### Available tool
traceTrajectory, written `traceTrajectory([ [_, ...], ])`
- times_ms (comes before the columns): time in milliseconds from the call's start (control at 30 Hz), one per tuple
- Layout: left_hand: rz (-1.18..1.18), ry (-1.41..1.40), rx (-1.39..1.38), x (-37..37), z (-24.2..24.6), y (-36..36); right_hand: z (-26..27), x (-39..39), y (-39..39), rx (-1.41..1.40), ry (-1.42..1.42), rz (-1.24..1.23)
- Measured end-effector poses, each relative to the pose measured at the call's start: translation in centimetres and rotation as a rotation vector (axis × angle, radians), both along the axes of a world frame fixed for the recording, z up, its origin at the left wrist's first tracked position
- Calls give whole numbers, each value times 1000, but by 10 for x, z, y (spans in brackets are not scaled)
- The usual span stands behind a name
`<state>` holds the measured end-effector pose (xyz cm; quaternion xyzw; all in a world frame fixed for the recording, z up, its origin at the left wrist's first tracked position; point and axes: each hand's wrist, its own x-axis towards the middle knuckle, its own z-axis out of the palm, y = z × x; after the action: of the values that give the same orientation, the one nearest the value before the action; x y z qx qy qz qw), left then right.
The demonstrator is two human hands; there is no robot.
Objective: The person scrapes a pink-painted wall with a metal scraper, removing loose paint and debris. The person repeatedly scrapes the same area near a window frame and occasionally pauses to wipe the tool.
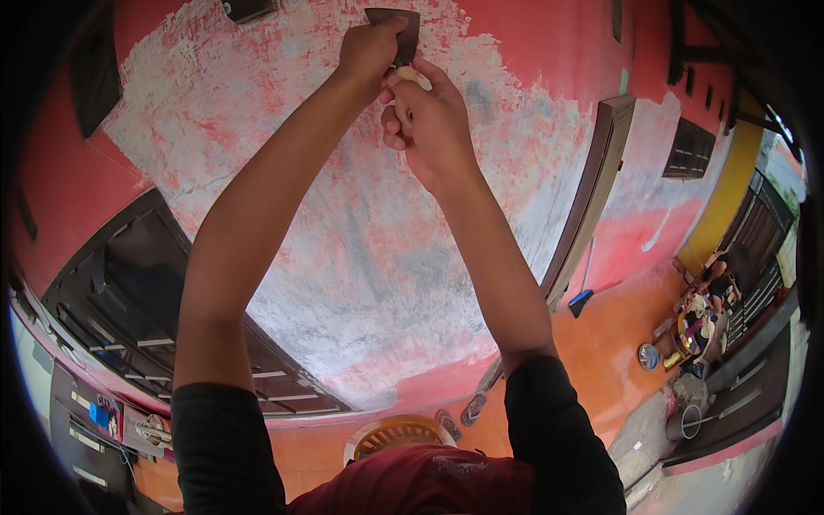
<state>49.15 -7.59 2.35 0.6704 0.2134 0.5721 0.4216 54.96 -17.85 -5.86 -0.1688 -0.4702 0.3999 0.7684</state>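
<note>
Both my arms are raised in front of a partly stripped, pink painted wall (360,244). A paint scraper (407,40) with a dark, wide metal blade and a pale handle is between my hands at the top of the view, blade upward. My left hand (373,55) grips the blade at its left side, with the thumb on its face. My right hand (431,112) holds the handle just below the blade. Patches of whitish grey and faded red show on the wall around both hands. Whether the blade touches the wall I cannot tell.
A rounded wooden seat (399,432) and a pair of sandals (460,417) are below, on orange floor tiles. Dark window frames (129,283) stand left, a wooden door frame (595,187) right. Farther right are a blue broom (580,302), a bucket (683,423) and a seated person (720,277).
</note>
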Motion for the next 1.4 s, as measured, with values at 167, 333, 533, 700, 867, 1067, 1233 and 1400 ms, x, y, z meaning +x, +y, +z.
traceTrajectory([
  [167, 138, 61, 272, -25, 0, 3, -2, 17, 6, 28, -104, -121],
  [333, 682, 275, 1126, -47, -3, 1, 5, 34, -3, -7, -172, -47],
  [533, 782, 491, 1679, -55, 13, -7, 11, 38, 3, -1, -193, -26],
  [700, 557, 401, 1770, -52, 32, 36, 18, 29, 0, -4, -345, -181],
  [867, 458, 422, 1819, -42, 43, 32, 21, 32, 5, 97, -852, -873],
  [1067, 252, 468, 1507, -39, 60, 17, 49, 34, 13, 90, -805, -880],
  [1233, 238, 417, 1470, -38, 56, 18, 53, 36, 9, 71, -888, -854],
  [1400, 249, 417, 1519, -41, 50, 24, 51, 30, -2, 21, -879, -776],
])
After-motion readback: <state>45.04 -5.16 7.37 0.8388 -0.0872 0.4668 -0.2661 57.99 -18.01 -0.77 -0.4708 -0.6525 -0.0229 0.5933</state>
